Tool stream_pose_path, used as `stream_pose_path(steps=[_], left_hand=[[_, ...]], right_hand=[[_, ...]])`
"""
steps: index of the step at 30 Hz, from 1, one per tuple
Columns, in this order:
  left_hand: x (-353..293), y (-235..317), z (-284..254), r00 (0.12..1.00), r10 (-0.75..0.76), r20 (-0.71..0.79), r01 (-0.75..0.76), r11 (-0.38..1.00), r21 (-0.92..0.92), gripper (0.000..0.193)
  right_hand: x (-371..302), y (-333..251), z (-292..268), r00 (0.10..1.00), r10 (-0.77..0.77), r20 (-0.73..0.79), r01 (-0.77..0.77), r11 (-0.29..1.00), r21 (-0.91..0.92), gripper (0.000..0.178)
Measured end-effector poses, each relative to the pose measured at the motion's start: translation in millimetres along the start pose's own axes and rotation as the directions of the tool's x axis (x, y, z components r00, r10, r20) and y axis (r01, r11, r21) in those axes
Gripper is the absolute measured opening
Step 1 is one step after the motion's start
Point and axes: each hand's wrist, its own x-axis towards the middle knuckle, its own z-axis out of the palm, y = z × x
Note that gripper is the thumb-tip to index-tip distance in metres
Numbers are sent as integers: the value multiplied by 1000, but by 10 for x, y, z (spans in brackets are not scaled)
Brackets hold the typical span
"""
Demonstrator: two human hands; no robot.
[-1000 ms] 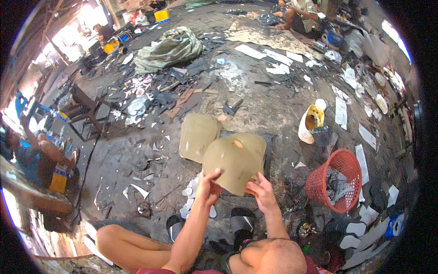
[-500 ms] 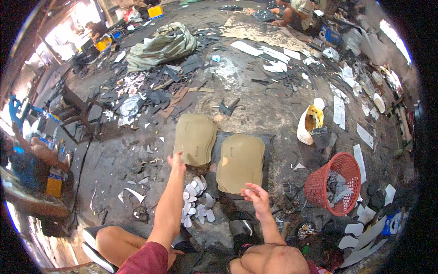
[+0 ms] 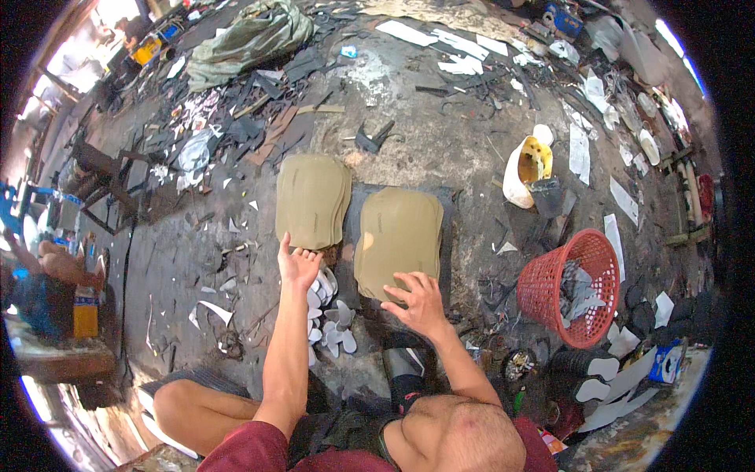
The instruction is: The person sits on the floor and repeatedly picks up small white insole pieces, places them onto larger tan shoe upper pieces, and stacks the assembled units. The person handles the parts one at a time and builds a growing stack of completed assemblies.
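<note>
I press my right hand [image 3: 421,303], grip released, flat on the right tan sheet [image 3: 399,236]; left hand [image 3: 299,266], open, steadies the left stack [image 3: 312,198]; edges should stay aligned.

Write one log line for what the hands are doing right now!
left hand: touching left tan sheet stack | right hand: flat on right tan sheet stack | red basket: to the right

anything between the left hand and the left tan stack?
Nothing visible. The left hand already has its fingertips at the near edge of the left tan stack; the white cut pieces lie behind the hand, nearer the person.
</note>
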Motion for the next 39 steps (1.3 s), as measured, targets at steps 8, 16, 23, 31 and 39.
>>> stream_pose_path(steps=[8, 16, 23, 31, 39], left_hand=[[-694, -694, -892, 784, 618, 55, -288, 284, 915, 42], [-1273, -1234, -1220, 655, 462, 598, -307, -561, 769, 31], [-1255, -1198, -1290, 623, 514, 590, -351, -490, 798, 37], [-1317, -978, -902, 925, 346, 158, -345, 586, 734, 68], [-1709, -1071, -478, 803, 394, 447, -583, 360, 729, 76]], right_hand=[[745, 237, -230, 875, 461, -149, -434, 882, 185, 16], [1151, 397, -1033, 674, 140, -725, -223, 975, -19, 12], [858, -44, -1720, 391, 190, -901, 0, 978, 206, 15], [370, -428, -530, 974, -33, 223, 33, 999, 4, 25], [160, -802, 181, 944, 331, 7, -254, 711, 655, 31]])
